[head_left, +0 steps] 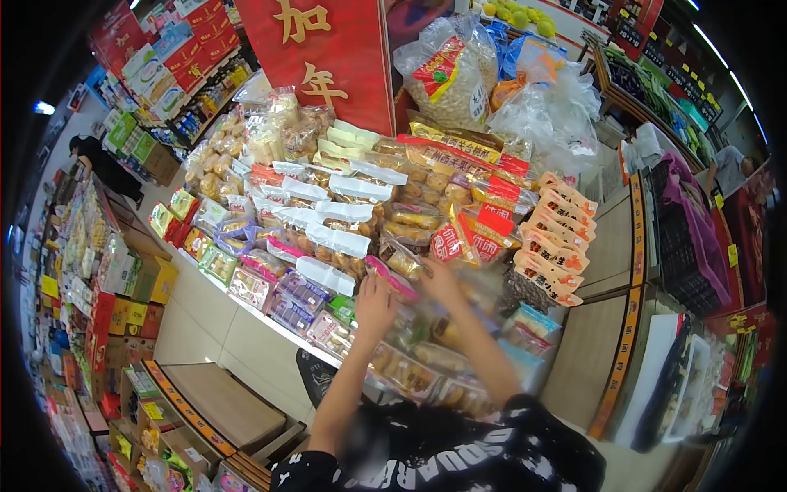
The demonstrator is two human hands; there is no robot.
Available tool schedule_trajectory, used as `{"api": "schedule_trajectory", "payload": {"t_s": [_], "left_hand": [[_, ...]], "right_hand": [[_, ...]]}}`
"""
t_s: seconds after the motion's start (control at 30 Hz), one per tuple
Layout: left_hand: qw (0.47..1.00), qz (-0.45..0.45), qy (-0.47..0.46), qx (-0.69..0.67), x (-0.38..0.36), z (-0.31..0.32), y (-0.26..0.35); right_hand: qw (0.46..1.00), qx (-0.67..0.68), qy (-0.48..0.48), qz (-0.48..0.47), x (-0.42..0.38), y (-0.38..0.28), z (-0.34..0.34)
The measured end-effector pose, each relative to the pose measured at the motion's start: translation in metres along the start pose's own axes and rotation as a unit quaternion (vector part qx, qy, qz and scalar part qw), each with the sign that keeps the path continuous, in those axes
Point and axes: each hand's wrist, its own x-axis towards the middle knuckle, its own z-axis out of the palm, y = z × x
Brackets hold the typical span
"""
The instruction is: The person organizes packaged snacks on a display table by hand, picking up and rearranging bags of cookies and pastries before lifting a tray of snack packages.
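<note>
Both my hands reach over a display of packaged snacks. My left hand (376, 305) is at the left end of a pink-topped clear packet (392, 279), its fingers bent against the packet. Close by on the right, my right hand (437, 280) touches the edge of a clear packet of brown pastries (402, 259), its fingers partly hidden. White-topped bags (338, 240) lie in rows beyond my left hand. Red and white packets (479, 234) lie just past my right hand. Purple packs (293, 302) line the front edge on the left.
A tall red sign (328, 49) stands behind the display, beside a large bag of pale pieces (451, 78). Orange-topped bags (559, 238) line the right side. A wooden stand (217, 402) is at the lower left. A person in black (106, 168) bends at the far left.
</note>
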Motion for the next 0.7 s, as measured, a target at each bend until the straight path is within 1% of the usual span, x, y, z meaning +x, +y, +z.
{"api": "schedule_trajectory", "payload": {"t_s": [0.03, 0.07, 0.1, 0.13, 0.17, 0.2, 0.27, 0.3, 0.37, 0.4, 0.43, 0.47, 0.5, 0.57, 0.6, 0.63, 0.7], "left_hand": [[1.000, 0.002, 0.002, 0.001, -0.006, -0.004, 0.004], [0.995, -0.085, -0.058, 0.002, -0.015, -0.009, 0.010], [0.977, -0.173, -0.120, 0.004, -0.026, -0.009, 0.013], [0.977, -0.177, -0.122, 0.007, -0.035, -0.004, 0.016], [0.988, -0.104, -0.088, 0.073, -0.043, 0.007, 0.016], [0.989, -0.028, -0.051, 0.137, -0.045, 0.014, 0.016], [0.990, -0.024, -0.055, 0.127, -0.043, 0.023, 0.013], [0.991, -0.019, -0.063, 0.115, -0.044, 0.027, 0.013], [0.991, -0.024, -0.083, 0.106, -0.045, 0.028, 0.009], [0.990, -0.033, -0.099, 0.099, -0.043, 0.026, 0.009], [0.990, -0.031, -0.097, 0.102, -0.043, 0.022, 0.010], [0.986, -0.039, -0.125, 0.099, -0.047, 0.016, 0.010], [0.982, -0.049, -0.153, 0.096, -0.050, 0.010, 0.010], [0.983, -0.040, -0.142, 0.110, -0.059, 0.006, 0.010], [0.983, -0.031, -0.135, 0.116, -0.063, 0.005, 0.011], [0.983, -0.032, -0.135, 0.117, -0.067, 0.005, 0.011], [0.980, -0.038, -0.134, 0.143, -0.069, 0.005, 0.014]], "right_hand": [[0.997, -0.002, 0.064, -0.036, -0.008, 0.001, -0.001], [0.990, -0.003, 0.126, -0.071, -0.017, 0.002, 0.001], [0.990, 0.000, 0.124, -0.070, -0.029, -0.008, -0.003], [0.987, -0.008, 0.148, -0.064, -0.043, -0.017, -0.008], [0.983, -0.016, 0.173, -0.059, -0.055, -0.025, -0.010], [0.983, -0.014, 0.172, -0.059, -0.065, -0.024, -0.004], [0.981, -0.069, 0.156, -0.094, -0.078, -0.024, 0.009], [0.981, -0.069, 0.158, -0.092, -0.084, -0.025, 0.014], [0.994, -0.043, 0.079, -0.061, -0.091, -0.025, 0.020], [0.994, -0.042, 0.082, -0.062, -0.088, -0.019, 0.025], [0.996, -0.009, 0.083, 0.005, -0.082, -0.014, 0.032], [0.994, 0.026, 0.082, 0.072, -0.078, -0.017, 0.035], [0.994, 0.030, 0.081, 0.068, -0.073, -0.016, 0.035], [0.989, 0.022, 0.108, 0.096, -0.064, -0.011, 0.026], [0.985, 0.061, 0.141, 0.083, -0.058, 0.002, 0.031], [0.985, 0.062, 0.140, 0.082, -0.060, 0.015, 0.036], [0.981, 0.031, 0.163, 0.096, -0.061, 0.011, 0.029]]}}
